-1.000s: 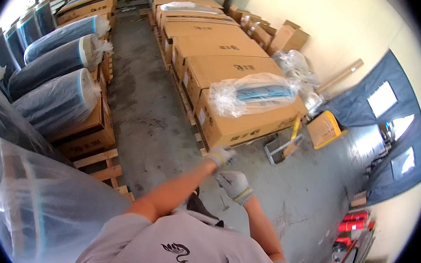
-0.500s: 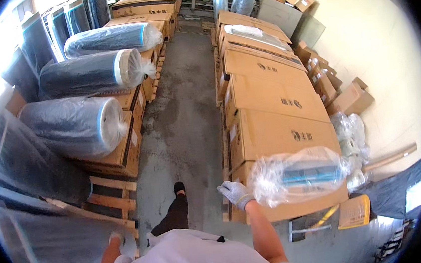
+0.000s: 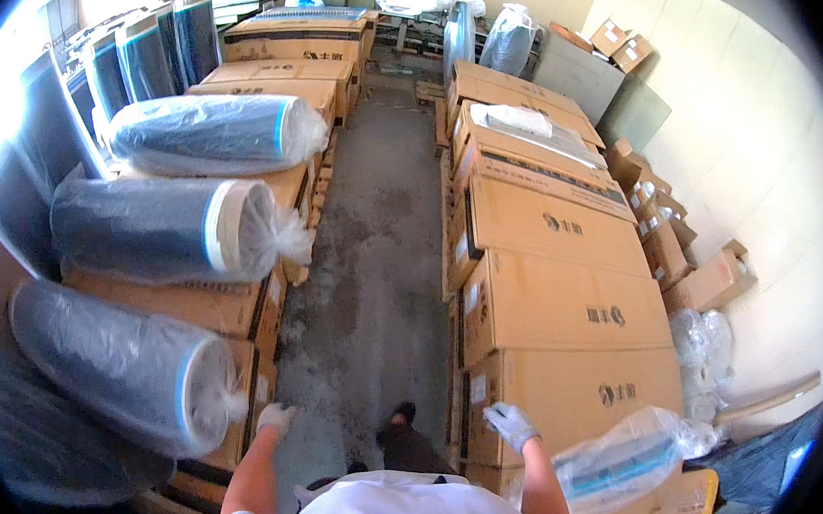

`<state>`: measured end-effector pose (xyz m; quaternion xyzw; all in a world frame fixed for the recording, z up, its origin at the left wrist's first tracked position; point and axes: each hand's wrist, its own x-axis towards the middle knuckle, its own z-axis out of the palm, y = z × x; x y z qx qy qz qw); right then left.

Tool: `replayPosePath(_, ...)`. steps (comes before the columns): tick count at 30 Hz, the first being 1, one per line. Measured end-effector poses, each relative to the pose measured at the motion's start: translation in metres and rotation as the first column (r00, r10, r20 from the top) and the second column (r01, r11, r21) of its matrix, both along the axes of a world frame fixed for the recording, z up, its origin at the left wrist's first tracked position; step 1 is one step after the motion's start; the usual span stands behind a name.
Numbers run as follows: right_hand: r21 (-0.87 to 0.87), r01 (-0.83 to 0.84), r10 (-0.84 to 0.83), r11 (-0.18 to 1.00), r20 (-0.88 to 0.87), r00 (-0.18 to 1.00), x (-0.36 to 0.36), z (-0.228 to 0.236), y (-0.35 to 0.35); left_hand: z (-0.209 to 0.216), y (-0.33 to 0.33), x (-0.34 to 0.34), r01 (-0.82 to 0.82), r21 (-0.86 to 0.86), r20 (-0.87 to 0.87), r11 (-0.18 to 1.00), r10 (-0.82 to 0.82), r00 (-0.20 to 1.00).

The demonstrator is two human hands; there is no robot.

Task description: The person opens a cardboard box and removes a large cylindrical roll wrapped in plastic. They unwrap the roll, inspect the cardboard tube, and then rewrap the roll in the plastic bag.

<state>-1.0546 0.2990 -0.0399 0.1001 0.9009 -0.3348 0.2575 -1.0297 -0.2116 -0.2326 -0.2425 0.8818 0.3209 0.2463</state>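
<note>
My left hand [image 3: 274,418], in a pale work glove, hangs over the aisle beside the cartons on the left. Its fingers look loosely stretched and nothing is in them. The nearest plastic-wrapped dark roll [image 3: 127,365] lies just to its left. My right hand [image 3: 512,424], gloved too, is over the near large cardboard carton [image 3: 561,396] on the right, fingers apart and holding nothing; whether it touches the carton I cannot tell. A clear plastic-wrapped bundle with blue inside [image 3: 620,464] lies just right of my right wrist.
Grey floor [image 3: 359,213] runs ahead between two rows of cartons on wooden pallets [image 3: 323,191]. More wrapped rolls [image 3: 149,226] lie on the left row. Small open boxes [image 3: 712,280] and plastic bags [image 3: 703,344] stand along the right wall. Upright wrapped rolls [image 3: 510,38] stand at the back.
I have moved forward along the aisle; the cartons and rolls have shifted nearer. My left hand has come up and forward into plain view. The blue wrapped bundle is now lower in view.
</note>
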Motion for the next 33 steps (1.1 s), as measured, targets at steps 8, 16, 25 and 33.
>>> replayPosePath(8, 0.028, 0.043, -0.045, 0.999, 0.085, 0.995, -0.256, -0.088, 0.071, 0.032, -0.014, -0.302, 0.109, -0.017, -0.198, 0.994, -0.11, 0.974)
replayPosePath(16, 0.054, -0.168, 0.174, 0.984, -0.125, 0.977, -0.601, -0.009, -0.066, 0.07, -0.073, -0.443, 0.03, -0.091, 0.205, 0.995, -0.011, 0.979)
replayPosePath(25, -0.317, -0.305, 0.304, 0.898, -0.055, 0.951, -0.941, -0.015, -0.177, -0.002, -0.09, -0.752, -0.091, 0.045, 0.058, 0.995, 0.088, 0.994)
replayPosePath(33, -0.41, 0.073, -0.09, 0.909, -0.022, 0.996, -1.194, -0.024, -0.151, 0.1, -0.09, -1.165, 0.24, -0.026, -0.136, 0.97, -0.241, 0.961)
